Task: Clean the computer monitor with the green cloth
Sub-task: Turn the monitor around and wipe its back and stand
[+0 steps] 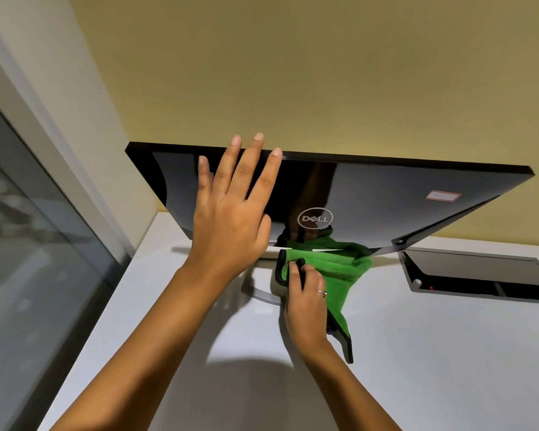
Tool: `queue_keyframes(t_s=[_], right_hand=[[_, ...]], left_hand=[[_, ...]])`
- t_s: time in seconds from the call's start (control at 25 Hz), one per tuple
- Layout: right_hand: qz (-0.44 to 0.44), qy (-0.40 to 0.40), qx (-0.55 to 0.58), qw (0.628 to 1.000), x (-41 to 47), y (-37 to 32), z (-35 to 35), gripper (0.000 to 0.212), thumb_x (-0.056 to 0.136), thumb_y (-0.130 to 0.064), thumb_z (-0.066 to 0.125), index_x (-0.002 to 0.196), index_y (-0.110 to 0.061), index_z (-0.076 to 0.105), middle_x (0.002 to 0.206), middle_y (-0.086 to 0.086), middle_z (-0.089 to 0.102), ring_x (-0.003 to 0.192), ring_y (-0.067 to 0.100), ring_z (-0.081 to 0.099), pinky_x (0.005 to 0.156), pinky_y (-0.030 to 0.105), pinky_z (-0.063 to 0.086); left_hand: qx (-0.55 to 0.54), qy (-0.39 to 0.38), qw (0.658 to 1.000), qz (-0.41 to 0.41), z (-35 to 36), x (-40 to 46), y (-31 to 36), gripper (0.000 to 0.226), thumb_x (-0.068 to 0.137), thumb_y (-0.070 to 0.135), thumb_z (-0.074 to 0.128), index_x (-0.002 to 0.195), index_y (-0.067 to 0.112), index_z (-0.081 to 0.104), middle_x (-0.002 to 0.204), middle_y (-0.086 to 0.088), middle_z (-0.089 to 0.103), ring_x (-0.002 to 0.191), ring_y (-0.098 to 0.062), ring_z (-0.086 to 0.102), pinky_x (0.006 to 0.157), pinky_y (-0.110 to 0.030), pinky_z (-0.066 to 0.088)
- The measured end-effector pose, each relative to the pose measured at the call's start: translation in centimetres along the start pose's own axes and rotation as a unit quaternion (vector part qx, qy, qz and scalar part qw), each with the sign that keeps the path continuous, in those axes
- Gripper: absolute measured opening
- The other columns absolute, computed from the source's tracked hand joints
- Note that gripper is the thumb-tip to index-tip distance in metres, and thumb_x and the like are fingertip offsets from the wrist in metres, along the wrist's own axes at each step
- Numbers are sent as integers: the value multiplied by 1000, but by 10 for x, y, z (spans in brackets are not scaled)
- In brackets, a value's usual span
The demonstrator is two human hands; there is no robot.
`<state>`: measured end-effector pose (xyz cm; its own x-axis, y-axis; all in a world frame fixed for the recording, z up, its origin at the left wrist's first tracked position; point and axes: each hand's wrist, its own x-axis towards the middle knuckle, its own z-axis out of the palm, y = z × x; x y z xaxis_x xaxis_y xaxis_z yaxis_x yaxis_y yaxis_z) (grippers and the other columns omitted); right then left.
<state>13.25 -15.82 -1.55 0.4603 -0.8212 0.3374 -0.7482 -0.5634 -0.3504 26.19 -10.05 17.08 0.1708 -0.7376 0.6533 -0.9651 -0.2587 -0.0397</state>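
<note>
The black glossy back of the monitor [386, 197], with a round silver logo, faces me and tilts over the white desk [417, 353]. My left hand [231, 213] lies flat against the monitor's left half, fingers straight and spread, fingertips reaching its top edge. My right hand [305, 293] grips the green cloth [339, 269], which has a black border, and holds it against the monitor's lower edge just below the logo. One corner of the cloth hangs down beside my wrist. The silver stand [262, 293] is partly hidden behind my hands.
A flat black device [479, 275] lies on the desk at the right, behind the monitor. A yellow wall rises behind. A window with a pale frame [44, 244] runs along the left side of the desk.
</note>
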Motion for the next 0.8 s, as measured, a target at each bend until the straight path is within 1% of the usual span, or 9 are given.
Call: queue_keyframes(t_s=[0.08,0.2,0.28,0.32,0.4,0.52,0.6,0.68,0.8], right_hand=[[-29,-30,-24,999,-7,2,6,75,52,16,75,123,0,57,117,19,42,100,36,43,67,42,52],[-21,-84,-41,995,-15,2,11,71,47,5,84,114,-3,63,108,16,49,89,34,47,59,39,52],[-26,-106,-86,990,-19,3,11,64,41,1,84,102,-6,67,97,14,55,75,33,53,55,37,50],[-20,-127,-100,987,-19,2,8,57,44,0,82,99,-7,67,96,13,55,74,32,55,57,36,50],[-1,-172,-104,980,-20,0,5,44,68,-1,68,111,-9,60,113,13,48,93,33,51,74,38,48],[58,-181,-41,981,-32,1,10,52,83,-2,50,134,-12,44,128,13,36,111,33,40,88,38,44],[76,-155,4,985,-43,0,15,58,81,-7,56,138,-10,43,128,17,39,111,36,43,82,42,49],[63,-142,-35,987,-51,5,23,67,68,-14,70,132,-7,50,122,20,46,104,40,48,72,45,54],[73,-129,-101,984,-52,9,32,74,57,-13,79,126,-7,54,114,23,51,89,41,53,66,44,52]], left_hand=[[-17,23,999,-23,3,-6,3,79,74,10,51,149,16,27,157,-12,18,145,-33,9,114,-54,1],[-58,47,995,-72,17,-38,1,75,78,7,51,149,14,27,157,-13,11,145,-34,5,115,-53,-1],[-89,28,991,-101,36,-81,-3,67,81,10,49,146,10,32,156,-15,16,145,-35,8,116,-54,4],[-94,9,990,-104,48,-107,-6,62,81,10,47,142,8,39,154,-17,22,144,-36,14,116,-55,8],[-67,-66,992,-89,76,-159,-12,54,79,7,48,133,3,52,147,-20,36,138,-40,29,111,-58,20],[-54,-244,964,-88,112,-208,-21,49,80,12,53,128,5,57,142,-19,45,129,-41,43,102,-59,33],[-71,-315,941,-99,127,-222,-25,48,86,24,42,127,6,57,139,-19,48,127,-39,46,98,-57,39],[-97,-352,925,-103,137,-233,-29,54,88,33,31,128,6,56,140,-17,48,127,-37,47,98,-56,39],[-121,-337,928,-98,146,-247,-34,54,93,35,29,136,9,48,147,-13,40,134,-34,38,105,-53,31]])
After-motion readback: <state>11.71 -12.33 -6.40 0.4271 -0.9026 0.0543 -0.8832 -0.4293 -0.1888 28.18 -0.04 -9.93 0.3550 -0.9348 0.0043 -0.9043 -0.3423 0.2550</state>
